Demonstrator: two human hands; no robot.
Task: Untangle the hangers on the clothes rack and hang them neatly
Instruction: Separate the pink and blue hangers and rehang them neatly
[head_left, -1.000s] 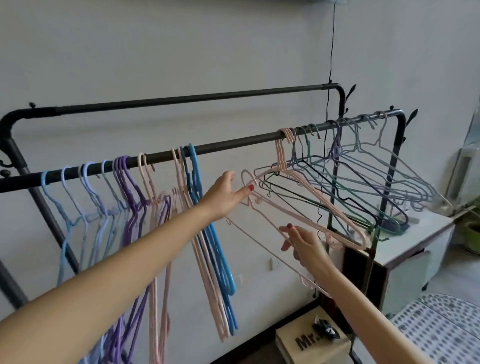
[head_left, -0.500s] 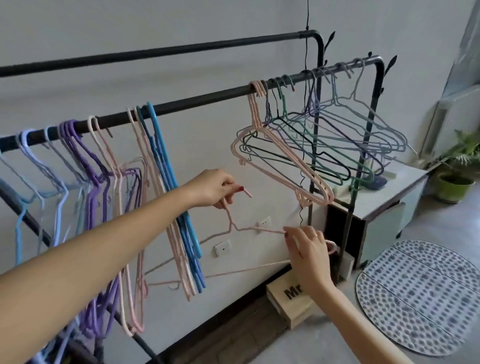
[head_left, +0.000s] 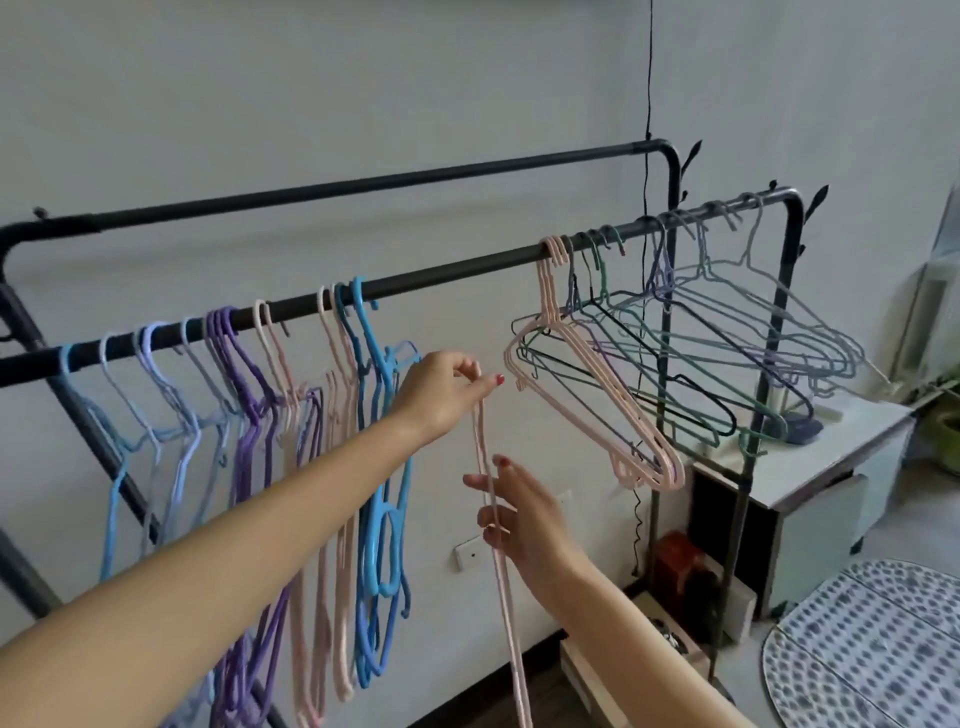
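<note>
My left hand (head_left: 441, 395) pinches the top of a freed pink hanger (head_left: 493, 519), which dangles edge-on below the front rail (head_left: 457, 270); my right hand (head_left: 519, 514), fingers loosely spread, steadies its wire. Next, I judge, hook it beside the pink hangers (head_left: 332, 415) left.

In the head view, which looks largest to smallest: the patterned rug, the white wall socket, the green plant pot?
1. patterned rug
2. green plant pot, cut by the frame edge, so its rank against the socket is unsure
3. white wall socket
</note>
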